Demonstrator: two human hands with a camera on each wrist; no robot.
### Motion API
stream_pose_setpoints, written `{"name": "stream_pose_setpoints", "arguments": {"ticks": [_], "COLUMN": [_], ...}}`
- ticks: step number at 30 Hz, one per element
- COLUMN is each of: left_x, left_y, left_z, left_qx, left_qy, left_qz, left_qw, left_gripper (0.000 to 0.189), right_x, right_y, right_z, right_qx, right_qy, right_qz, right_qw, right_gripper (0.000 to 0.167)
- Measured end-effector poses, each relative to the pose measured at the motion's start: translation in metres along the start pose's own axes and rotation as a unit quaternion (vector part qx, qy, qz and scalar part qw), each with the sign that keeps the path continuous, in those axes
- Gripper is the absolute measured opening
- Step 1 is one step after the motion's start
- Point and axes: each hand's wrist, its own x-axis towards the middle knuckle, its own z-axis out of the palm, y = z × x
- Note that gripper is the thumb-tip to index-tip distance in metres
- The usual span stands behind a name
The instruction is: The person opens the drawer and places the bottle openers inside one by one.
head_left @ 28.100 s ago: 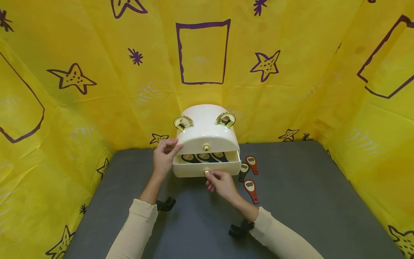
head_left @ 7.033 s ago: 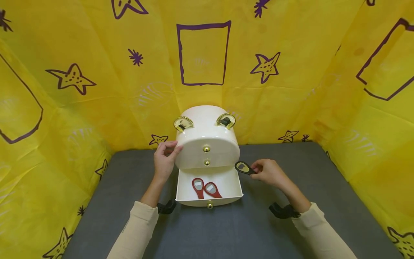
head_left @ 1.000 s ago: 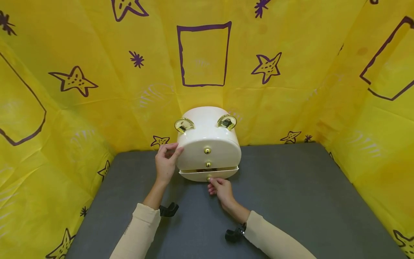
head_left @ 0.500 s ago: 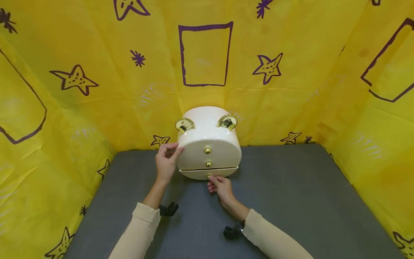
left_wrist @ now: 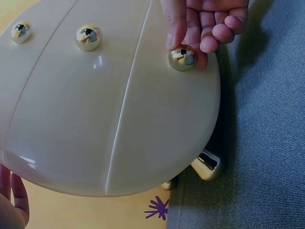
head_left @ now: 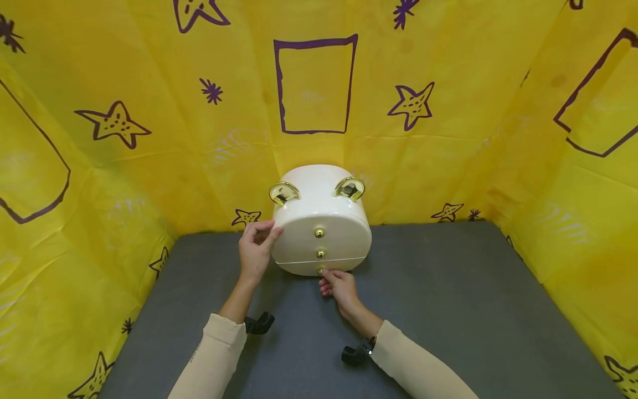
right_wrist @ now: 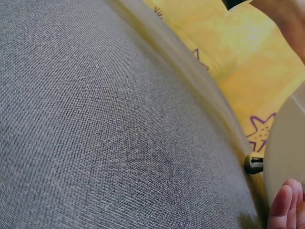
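A glossy white rounded drawer box (head_left: pixel 299 235) with gold ear-shaped pieces stands on the dark grey table. It has round gold knobs down its front, and all its drawers sit flush. My right hand (head_left: pixel 341 291) pinches the lowest gold knob (left_wrist: pixel 182 58) between thumb and index finger, the other fingers curled loosely below. At the box's left side, my left hand (head_left: pixel 255 252) rests its fingertips and thumb against the edge. In the left wrist view, fingers (left_wrist: pixel 19 193) of that hand touch the box's side. The bottle openers seen earlier are out of sight.
Yellow cloth (head_left: pixel 224 166) with purple starfish drawings hangs behind and beside the table (head_left: pixel 448 310). The box stands close to the back cloth on small gold feet (left_wrist: pixel 207 165). Black straps with camera mounts (head_left: pixel 260 323) sit on both wrists.
The bottom drawer has slid fully in, pushed by my right hand at its knob. Earlier, the middle drawer was open, then the bottom one took in bottle openers. My left hand stayed put.
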Motion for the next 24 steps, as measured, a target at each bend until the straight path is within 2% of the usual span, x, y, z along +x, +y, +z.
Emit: {"name": "stream_pose_setpoints", "arguments": {"ticks": [2,9,14,17,21,24], "left_x": [0.0,0.005,0.002,0.0,0.001,0.0], "left_y": [0.001,-0.038,-0.038,-0.039,-0.036,-0.026], "left_z": [0.0,-0.001,0.0,0.0,0.0,-0.001], "left_qx": [-0.003,-0.009,-0.007,-0.007,-0.005,0.01], "left_qy": [0.0,0.01,0.006,0.005,0.003,0.001], "left_qz": [-0.003,0.014,0.003,-0.002,0.006,0.017], "left_qw": [1.0,0.9998,1.0,1.0,1.0,0.9998], "left_gripper": [0.022,0.024,0.024,0.024,0.025,0.026], "right_x": [0.001,0.003,0.003,0.001,-0.001,-0.001], "right_y": [0.0,0.0,0.0,-0.003,-0.016,-0.031], "right_z": [0.0,-0.001,-0.007,-0.011,-0.019,-0.031], "right_qx": [-0.003,-0.017,-0.054,-0.094,-0.16,-0.212], "right_qy": [0.0,-0.004,-0.009,-0.014,-0.019,-0.028], "right_qz": [0.001,-0.002,-0.004,-0.013,-0.04,-0.062], "right_qw": [1.0,0.9998,0.9985,0.9954,0.9862,0.975], "right_gripper": [0.027,0.032,0.034,0.035,0.03,0.025]}}
